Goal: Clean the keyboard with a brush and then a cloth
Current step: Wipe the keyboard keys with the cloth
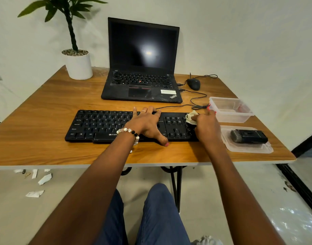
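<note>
The right hand (207, 125) is pinching the cloth (191, 118) at the keyboard's (102, 124) right end, seemingly, its unwiped length stretching frame-left under the flat left hand (146, 123).

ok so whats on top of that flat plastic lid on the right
A black brush lies on its side on the clear plastic lid, bristles pointing left toward the keyboard. Nothing else shows on it; the lid's near-left corner is hidden behind the right hand.
</note>
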`<action>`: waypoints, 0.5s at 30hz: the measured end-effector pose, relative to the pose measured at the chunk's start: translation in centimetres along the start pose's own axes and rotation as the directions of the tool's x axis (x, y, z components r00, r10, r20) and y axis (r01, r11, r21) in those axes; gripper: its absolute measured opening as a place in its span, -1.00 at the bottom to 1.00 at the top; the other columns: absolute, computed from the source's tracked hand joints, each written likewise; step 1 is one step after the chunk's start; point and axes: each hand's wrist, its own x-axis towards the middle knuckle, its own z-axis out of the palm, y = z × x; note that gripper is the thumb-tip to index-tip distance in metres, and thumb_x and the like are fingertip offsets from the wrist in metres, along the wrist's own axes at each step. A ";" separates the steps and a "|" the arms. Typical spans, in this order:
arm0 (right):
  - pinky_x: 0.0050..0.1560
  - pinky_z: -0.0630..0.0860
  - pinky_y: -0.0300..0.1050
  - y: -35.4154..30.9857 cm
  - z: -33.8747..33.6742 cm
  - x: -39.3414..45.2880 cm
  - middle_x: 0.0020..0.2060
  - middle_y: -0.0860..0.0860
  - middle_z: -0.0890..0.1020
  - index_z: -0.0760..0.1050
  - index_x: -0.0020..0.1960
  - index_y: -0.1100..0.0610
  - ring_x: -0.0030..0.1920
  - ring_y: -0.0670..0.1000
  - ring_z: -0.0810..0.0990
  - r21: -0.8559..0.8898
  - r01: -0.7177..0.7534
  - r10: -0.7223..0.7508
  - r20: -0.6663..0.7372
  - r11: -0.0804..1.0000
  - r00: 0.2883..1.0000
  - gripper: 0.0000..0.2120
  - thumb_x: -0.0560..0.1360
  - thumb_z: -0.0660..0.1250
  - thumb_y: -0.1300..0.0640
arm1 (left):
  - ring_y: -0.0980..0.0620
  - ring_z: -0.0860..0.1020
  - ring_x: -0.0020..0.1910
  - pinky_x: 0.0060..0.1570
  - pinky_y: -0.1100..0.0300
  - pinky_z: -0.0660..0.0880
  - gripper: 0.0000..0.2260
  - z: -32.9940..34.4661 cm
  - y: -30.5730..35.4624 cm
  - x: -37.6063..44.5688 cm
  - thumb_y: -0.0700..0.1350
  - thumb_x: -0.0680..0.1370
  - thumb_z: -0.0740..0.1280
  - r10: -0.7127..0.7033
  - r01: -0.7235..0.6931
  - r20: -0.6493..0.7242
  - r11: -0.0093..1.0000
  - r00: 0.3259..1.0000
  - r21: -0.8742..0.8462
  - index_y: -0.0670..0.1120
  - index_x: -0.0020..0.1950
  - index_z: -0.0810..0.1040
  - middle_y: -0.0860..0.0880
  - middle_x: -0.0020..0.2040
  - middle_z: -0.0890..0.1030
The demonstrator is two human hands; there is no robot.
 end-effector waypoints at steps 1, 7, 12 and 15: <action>0.10 0.42 -0.04 -0.7 0.4 -0.3 0.28 0.21 0.46 0.55 0.27 0.15 0.22 0.21 0.48 0.017 0.010 -0.010 -0.002 1.000 1.000 -0.69 0.56 0.23 0.24 | -0.14 -0.04 0.53 0.43 -0.32 -0.25 0.19 0.0 0.0 -0.1 0.47 0.16 0.43 -0.001 0.001 0.002 1.000 1.000 0.000 0.01 0.59 -0.06 -0.01 0.54 0.02; 0.28 0.42 -0.02 -0.8 -0.5 -1.4 0.30 0.16 0.40 0.44 0.43 0.02 0.28 0.18 0.43 0.007 0.097 -0.097 0.093 0.995 0.991 -0.52 0.56 0.29 0.31 | -0.13 -0.07 0.54 0.43 -0.32 -0.28 0.18 -0.2 0.2 -0.3 0.45 0.18 0.43 -0.010 0.010 0.011 1.000 1.000 -0.007 0.00 0.59 -0.06 0.00 0.55 0.00; 0.16 0.46 -0.06 1.9 -1.7 -0.6 0.30 0.13 0.43 0.44 0.41 0.04 0.30 0.18 0.48 0.094 -0.034 0.031 0.039 0.995 0.999 -0.58 0.56 0.30 0.20 | -0.14 -0.07 0.53 0.42 -0.31 -0.30 0.17 -0.2 0.2 -0.3 0.45 0.18 0.43 -0.011 0.011 0.007 1.000 1.000 -0.013 0.01 0.59 -0.06 -0.01 0.54 0.00; 0.36 0.38 0.07 0.6 -1.4 -1.2 0.42 0.24 0.33 0.48 0.39 0.11 0.39 0.22 0.39 -0.005 -0.076 0.076 0.042 0.997 0.996 -0.61 0.57 0.29 0.24 | -0.14 -0.07 0.53 0.43 -0.30 -0.30 0.17 -0.2 0.3 -0.3 0.44 0.18 0.44 -0.014 0.014 0.008 1.000 1.000 -0.014 0.00 0.59 -0.06 -0.01 0.55 0.00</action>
